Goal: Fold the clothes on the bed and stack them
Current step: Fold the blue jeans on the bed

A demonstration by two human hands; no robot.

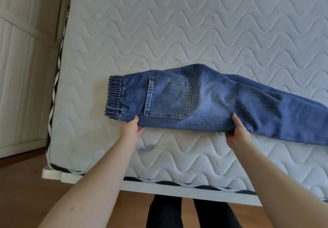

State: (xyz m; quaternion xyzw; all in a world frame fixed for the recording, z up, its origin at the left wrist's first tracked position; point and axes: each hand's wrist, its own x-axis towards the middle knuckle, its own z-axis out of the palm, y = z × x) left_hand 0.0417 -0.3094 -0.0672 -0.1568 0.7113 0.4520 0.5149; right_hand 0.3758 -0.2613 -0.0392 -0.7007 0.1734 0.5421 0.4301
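A pair of blue jeans (204, 100) lies lengthwise across the white quilted mattress (177, 32), folded in half along the legs, back pocket up. The elastic waistband is at the left and the legs run off the right edge of the view. My left hand (131, 130) grips the near edge of the jeans just right of the waistband, thumb on top. My right hand (237, 132) pinches the same near edge further right, below the seat, thumb on top and fingers under the cloth.
The mattress's near edge (177, 185) has a black-and-white zigzag trim and sits on a white bed frame. A white wardrobe (21, 68) stands at the left. Wooden floor (26, 192) lies below, with my dark-trousered legs (177, 213) at the bed's foot.
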